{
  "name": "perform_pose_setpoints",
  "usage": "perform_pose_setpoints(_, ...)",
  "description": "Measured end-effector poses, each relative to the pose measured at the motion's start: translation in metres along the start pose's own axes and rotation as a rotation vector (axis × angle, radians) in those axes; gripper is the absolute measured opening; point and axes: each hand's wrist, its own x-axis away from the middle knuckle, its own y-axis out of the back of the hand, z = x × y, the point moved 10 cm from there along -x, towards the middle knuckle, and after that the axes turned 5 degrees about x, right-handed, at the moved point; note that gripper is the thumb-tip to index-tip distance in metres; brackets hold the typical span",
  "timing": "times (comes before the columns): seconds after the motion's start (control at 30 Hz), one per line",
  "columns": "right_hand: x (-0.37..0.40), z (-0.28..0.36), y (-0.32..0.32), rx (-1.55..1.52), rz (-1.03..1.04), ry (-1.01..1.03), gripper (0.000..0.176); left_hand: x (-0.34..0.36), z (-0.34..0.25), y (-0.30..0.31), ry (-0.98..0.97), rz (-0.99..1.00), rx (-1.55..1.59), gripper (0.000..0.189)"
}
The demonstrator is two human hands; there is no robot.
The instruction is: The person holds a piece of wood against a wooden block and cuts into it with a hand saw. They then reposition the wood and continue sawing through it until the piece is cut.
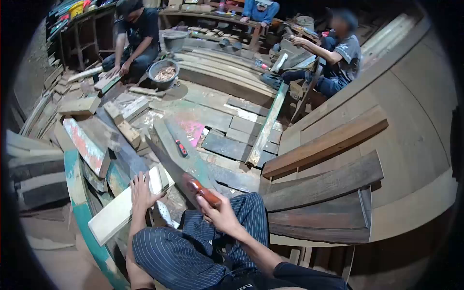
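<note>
My left hand (pixel 140 191) grips a pale, squared wooden block (pixel 112 218), fingers spread over its top and thumb along the near side. The block slants across the lumber at my left, beside my knee. In my right hand (pixel 221 212) is a handsaw (pixel 205 194), its orange-brown handle enclosed by my fingers. A dark, tapering blade runs forward and left from the handle, close past the block's far end. Below that end shows a white dotted item (pixel 165 212), partly hidden near my striped trouser leg.
A red-and-black handled tool (pixel 181 148) lies on a board ahead. Painted timber offcuts (pixel 87 145) pile up at left; long beams (pixel 328 140) lean at right. A bucket of wood chips (pixel 163 72) stands near a seated person (pixel 137 43). Another person (pixel 338 53) sits at right, another behind.
</note>
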Motion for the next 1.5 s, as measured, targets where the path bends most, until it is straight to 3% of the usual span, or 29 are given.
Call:
perform_pose_setpoints(0.17, 0.086, 0.068, 0.052, 0.251, -0.053, -0.111, 0.027, -0.001, 0.022, -0.016, 0.158, 0.124, -0.029, 0.111)
perform_pose_setpoints(0.23, 0.102, 0.098, 0.079, 0.374, -0.098, -0.001, 0.023, -0.004, 0.021, -0.01, 0.17, 0.098, 0.02, 0.106)
perform_pose_setpoints(0.27, 0.107, 0.1, 0.091, 0.291, -0.141, -0.067, 0.021, 0.0, 0.016, -0.003, 0.177, 0.124, 0.04, 0.106)
perform_pose_setpoints(0.37, 0.111, 0.097, 0.095, 0.072, -0.258, -0.13, 0.019, -0.001, 0.007, 0.003, 0.092, 0.08, 0.026, 0.107)
perform_pose_setpoints(0.43, 0.1, 0.098, 0.09, 0.071, -0.189, -0.062, 0.02, -0.003, 0.005, 0.005, 0.066, 0.072, -0.013, 0.106)
perform_pose_setpoints(0.5, 0.074, 0.091, 0.068, 0.04, -0.256, -0.109, 0.018, -0.002, 0.005, 0.004, 0.024, 0.021, -0.014, 0.106)
perform_pose_setpoints(0.57, 0.032, 0.05, 0.053, 0.026, -0.183, -0.097, 0.02, -0.005, 0.009, 0.001, 0.078, 0.094, 0.003, 0.106)
perform_pose_setpoints(0.63, 0.007, 0.039, 0.033, 0.014, -0.108, -0.109, 0.022, -0.007, 0.014, -0.002, 0.126, 0.067, -0.021, 0.106)
perform_pose_setpoints(0.67, 0.002, 0.04, 0.025, 0.056, -0.089, -0.086, 0.023, -0.009, 0.015, -0.002, 0.196, 0.15, -0.003, 0.108)
perform_pose_setpoints(0.77, 0.018, 0.041, 0.032, 0.203, -0.044, -0.048, 0.023, -0.007, 0.012, -0.005, 0.124, 0.108, 0.026, 0.111)
perform_pose_setpoints(0.8, 0.029, 0.043, 0.041, 0.179, -0.06, -0.066, 0.022, -0.005, 0.009, -0.012, 0.069, 0.184, -0.022, 0.112)
perform_pose_setpoints(0.97, 0.089, 0.068, 0.096, 0.015, -0.18, -0.187, 0.017, -0.006, 0.007, -0.006, 0.099, 0.203, 0.071, 0.112)
perform_pose_setpoints(1.03, 0.097, 0.068, 0.099, 0.007, -0.13, -0.209, 0.019, 0.0, 0.012, -0.007, 0.059, 0.082, 0.11, 0.109)
perform_pose_setpoints(1.23, 0.088, 0.076, 0.082, 0.184, -0.047, -0.157, 0.024, 0.002, 0.025, -0.013, 0.077, 0.056, 0.089, 0.108)
perform_pose_setpoints(1.37, 0.072, 0.07, 0.065, 0.36, 0.021, 0.047, 0.027, 0.0, 0.019, -0.006, 0.078, 0.071, 0.072, 0.108)
perform_pose_setpoints(1.5, 0.043, 0.014, 0.048, 0.342, -0.037, 0.051, 0.024, -0.002, 0.014, -0.002, 0.108, 0.133, 0.159, 0.107)
